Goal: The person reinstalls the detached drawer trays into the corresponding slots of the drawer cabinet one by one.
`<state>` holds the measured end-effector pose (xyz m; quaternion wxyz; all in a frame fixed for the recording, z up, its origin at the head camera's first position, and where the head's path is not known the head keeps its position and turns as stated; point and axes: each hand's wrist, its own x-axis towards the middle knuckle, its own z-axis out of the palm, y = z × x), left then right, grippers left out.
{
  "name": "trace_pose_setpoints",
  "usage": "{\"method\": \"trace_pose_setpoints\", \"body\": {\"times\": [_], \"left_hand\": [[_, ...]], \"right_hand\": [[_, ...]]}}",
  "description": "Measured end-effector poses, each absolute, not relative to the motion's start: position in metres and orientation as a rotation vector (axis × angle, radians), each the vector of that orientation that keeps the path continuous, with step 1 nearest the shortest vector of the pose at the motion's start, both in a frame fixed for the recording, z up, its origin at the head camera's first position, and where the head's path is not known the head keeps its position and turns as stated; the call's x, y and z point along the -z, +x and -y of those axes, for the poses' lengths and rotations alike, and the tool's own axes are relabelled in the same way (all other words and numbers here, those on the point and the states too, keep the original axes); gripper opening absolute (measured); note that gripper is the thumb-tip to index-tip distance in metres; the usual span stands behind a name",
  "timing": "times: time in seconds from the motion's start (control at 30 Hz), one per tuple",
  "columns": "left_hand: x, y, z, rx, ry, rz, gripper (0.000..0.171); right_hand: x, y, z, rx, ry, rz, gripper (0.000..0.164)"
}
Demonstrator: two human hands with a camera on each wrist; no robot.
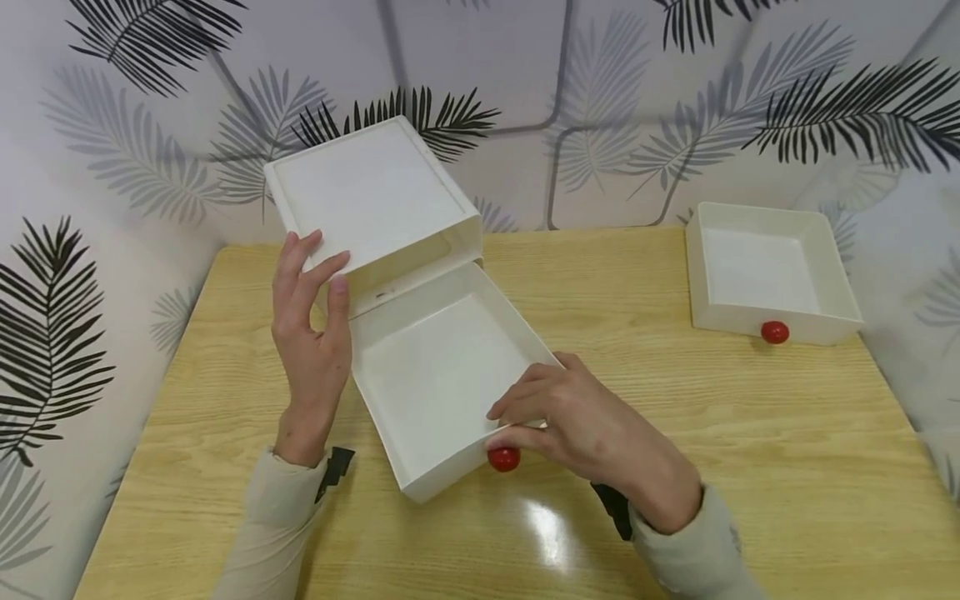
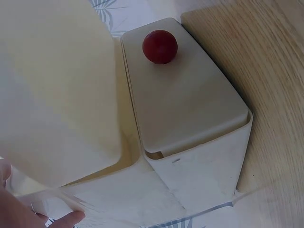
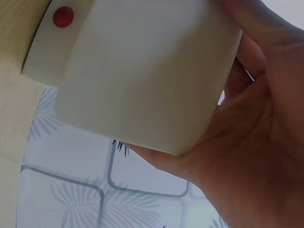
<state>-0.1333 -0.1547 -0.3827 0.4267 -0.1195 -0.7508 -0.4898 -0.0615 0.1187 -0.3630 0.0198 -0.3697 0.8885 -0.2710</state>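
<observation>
Two hands worked at the white drawer cabinet [image 1: 367,187]. A pulled-out drawer [image 1: 427,383] lay before its upper opening, its rear at the mouth; how far it sat inside could not be told. Its front-to-back axis ran from the right hand [image 1: 592,425] away and leftward, roughly in line with the cabinet's sides. That hand, nearer the drawer's front, pinched the front wall near the right corner, thumb outside beside the red knob [image 1: 503,459]. The left hand [image 1: 313,333], fingers spread, rested against the cabinet's left front edge. Below, a lower drawer [image 2: 190,95] sat closed; a spare drawer [image 1: 731,318] stood well apart, rightward.
</observation>
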Motion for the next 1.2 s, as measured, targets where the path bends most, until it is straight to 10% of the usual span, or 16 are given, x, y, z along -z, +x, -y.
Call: {"method": "trace_pose_setpoints", "body": {"times": [0.83,1.2], "left_hand": [[0.383,-0.132,0.154,1.212,-0.282,1.899,0.019],[0.384,-0.132,0.153,1.216,-0.273,1.902,0.019]], "right_hand": [[0.413,-0.098,-0.095,1.103,-1.237,-3.007,0.008],[0.434,-0.107,-0.083,1.320,-0.624,-3.053,0.096]]}}
